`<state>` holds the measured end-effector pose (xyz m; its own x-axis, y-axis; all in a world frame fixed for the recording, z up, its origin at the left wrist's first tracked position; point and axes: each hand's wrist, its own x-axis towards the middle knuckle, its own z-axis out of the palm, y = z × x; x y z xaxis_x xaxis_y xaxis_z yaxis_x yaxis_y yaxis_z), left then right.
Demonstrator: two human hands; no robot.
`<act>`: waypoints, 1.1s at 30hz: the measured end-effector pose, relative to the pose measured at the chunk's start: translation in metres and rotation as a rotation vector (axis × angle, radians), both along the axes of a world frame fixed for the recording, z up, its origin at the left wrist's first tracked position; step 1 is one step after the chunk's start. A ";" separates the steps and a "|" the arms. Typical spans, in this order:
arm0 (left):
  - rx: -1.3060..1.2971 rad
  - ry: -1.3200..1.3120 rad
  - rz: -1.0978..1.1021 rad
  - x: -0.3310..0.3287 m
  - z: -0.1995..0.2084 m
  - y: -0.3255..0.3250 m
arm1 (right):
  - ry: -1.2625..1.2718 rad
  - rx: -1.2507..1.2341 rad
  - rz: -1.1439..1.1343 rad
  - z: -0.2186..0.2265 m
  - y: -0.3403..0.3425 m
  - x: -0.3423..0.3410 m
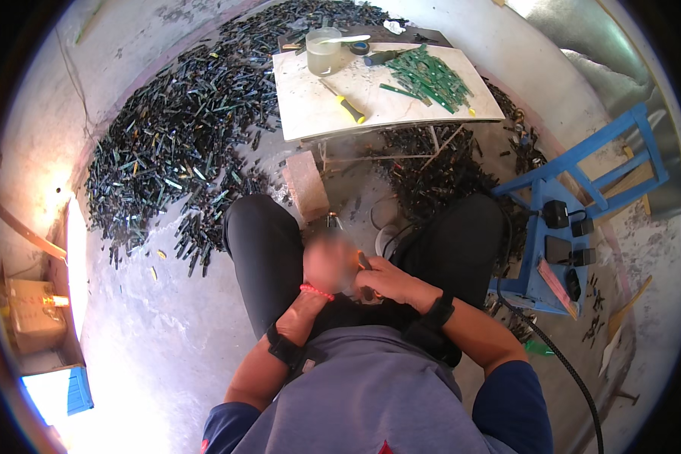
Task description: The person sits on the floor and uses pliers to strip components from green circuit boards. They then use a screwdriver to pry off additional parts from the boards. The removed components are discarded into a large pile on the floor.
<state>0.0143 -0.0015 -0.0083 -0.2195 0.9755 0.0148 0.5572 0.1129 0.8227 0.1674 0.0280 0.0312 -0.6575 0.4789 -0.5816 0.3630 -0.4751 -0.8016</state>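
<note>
My right hand (390, 281) is closed around a tool with an orange-and-black handle (364, 261), held low between my knees. Its working end is hidden, so I cannot tell its exact kind. Close against it on the left is my left hand (328, 265), blurred over, with a red bead bracelet (317, 291) at the wrist. Whatever lies in its fingers cannot be made out. Just beyond the hands, a small shiny metal piece (333, 220) shows near a reddish brick (306, 186) on the floor.
Ahead stands a low white-topped table (299, 113) bearing a yellow-and-black screwdriver (348, 107), a cup of cloudy liquid (323, 54) and green strips (431, 77). Dark strips (181, 129) heap up at the left. On the right, a blue chair (533, 250) carries black adapters (556, 214); a black cable (556, 344) runs past.
</note>
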 end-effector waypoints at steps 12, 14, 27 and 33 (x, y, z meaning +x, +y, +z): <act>0.051 -0.053 -0.070 -0.002 -0.020 0.003 | -0.016 0.085 0.049 -0.007 0.006 0.012; -0.035 -0.145 0.019 -0.001 -0.022 0.005 | -0.016 0.045 0.029 -0.009 0.005 0.012; -0.086 0.009 0.096 0.006 -0.016 0.005 | -0.093 -0.115 0.098 0.000 0.012 0.014; -0.073 -0.041 0.077 0.005 -0.026 0.004 | -0.086 0.230 0.191 -0.006 0.005 0.015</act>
